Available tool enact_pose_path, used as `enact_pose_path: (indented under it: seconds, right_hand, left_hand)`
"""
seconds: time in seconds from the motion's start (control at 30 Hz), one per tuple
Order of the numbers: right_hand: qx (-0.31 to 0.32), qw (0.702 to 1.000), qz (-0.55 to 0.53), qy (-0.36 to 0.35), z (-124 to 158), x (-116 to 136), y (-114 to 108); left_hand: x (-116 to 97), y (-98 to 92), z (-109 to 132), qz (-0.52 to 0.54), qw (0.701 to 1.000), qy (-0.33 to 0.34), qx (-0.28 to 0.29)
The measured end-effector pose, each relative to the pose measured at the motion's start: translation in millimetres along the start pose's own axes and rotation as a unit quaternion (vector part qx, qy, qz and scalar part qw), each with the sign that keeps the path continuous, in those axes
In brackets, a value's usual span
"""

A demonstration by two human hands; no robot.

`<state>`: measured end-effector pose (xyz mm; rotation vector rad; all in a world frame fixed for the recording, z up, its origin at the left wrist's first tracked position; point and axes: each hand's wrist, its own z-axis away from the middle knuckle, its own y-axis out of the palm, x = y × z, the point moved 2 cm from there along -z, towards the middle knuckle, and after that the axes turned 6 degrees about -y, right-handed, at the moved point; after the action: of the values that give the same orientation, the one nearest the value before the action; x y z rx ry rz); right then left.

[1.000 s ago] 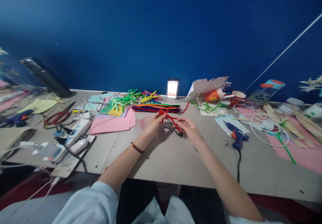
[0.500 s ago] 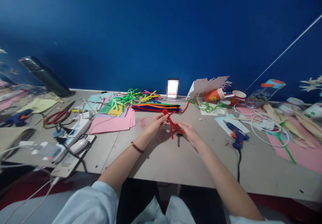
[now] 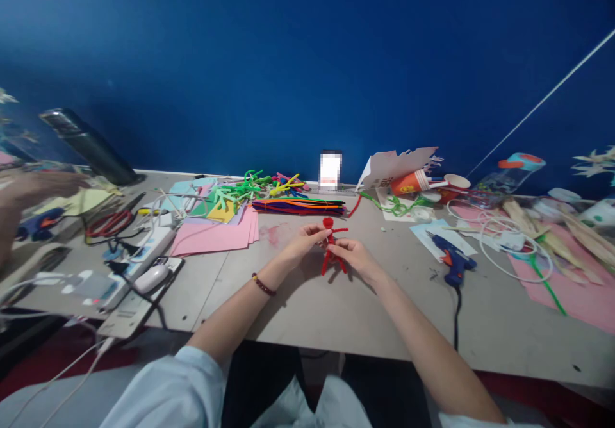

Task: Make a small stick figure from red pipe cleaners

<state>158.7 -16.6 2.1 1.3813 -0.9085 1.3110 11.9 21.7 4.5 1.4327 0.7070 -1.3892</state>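
Grey worktop [image 3: 298, 316] is carrying a pipe-cleaner bundle [image 3: 298, 207] near its back edge, and between that and the front edge, the left hand [image 3: 306, 241] and right hand [image 3: 355, 259] are pinching a red pipe-cleaner figure [image 3: 330, 238], both grips basically closed.

Figure [image 3: 330, 239] in front of pipe-cleaner bundle [image 3: 298, 207]

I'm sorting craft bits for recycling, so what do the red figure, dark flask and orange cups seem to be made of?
Red figure: probably pipe cleaner, matte and fuzzy; its thin strands hold their bends.
Dark flask: perhaps coated metal, since the top gleams, though plastic is possible.
Orange cups: likely printed paper, judging by the pale rims and yellow markings.
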Motion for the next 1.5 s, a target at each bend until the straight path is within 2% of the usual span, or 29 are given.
enact_pose_path:
  seconds: [0.2,0.33,0.57,0.8,0.93,1.1,1.23,1.37,1.5]
  right_hand:
    - [-0.003,1.000,0.000,-0.008,-2.4,-3.9,0.0]
    - [-0.036,0.999,0.007,-0.007,-3.2,-4.7,0.3]
    - [-0.058,0.994,0.086,-0.040,-1.0,-5.1,1.8]
    - [-0.060,0.984,0.148,-0.079,1.8,0.6,3.1]
    - [-0.061,0.990,0.104,-0.073,1.0,3.3,1.8]
    - [-0.087,0.995,0.011,-0.039,-3.6,-0.1,-4.1]
    - [-0.113,0.990,-0.060,-0.053,-5.8,0.2,-9.0]
    - [-0.116,0.988,-0.096,-0.025,-6.0,1.3,-10.4]
    - [-0.119,0.986,-0.120,-0.006,-6.2,1.0,-10.3]
  left_hand:
    - [-1.1,1.8,1.1,-0.003,1.000,0.000,-0.009]
    - [-1.4,2.8,1.9,-0.007,1.000,-0.007,-0.011]
    - [-5.8,4.7,4.9,-0.043,0.998,-0.018,-0.049]
    - [-1.2,3.2,3.0,-0.049,0.997,-0.022,-0.055]
    - [-3.6,5.5,4.8,-0.003,0.999,-0.017,-0.033]
    - [-2.8,8.8,5.7,0.107,0.992,-0.062,-0.022]
    - [1.1,10.5,7.1,0.056,0.995,-0.076,0.022]
    - [5.5,10.5,7.9,0.011,0.996,-0.056,0.065]
    - [10.2,8.7,5.7,0.010,0.996,-0.052,0.075]
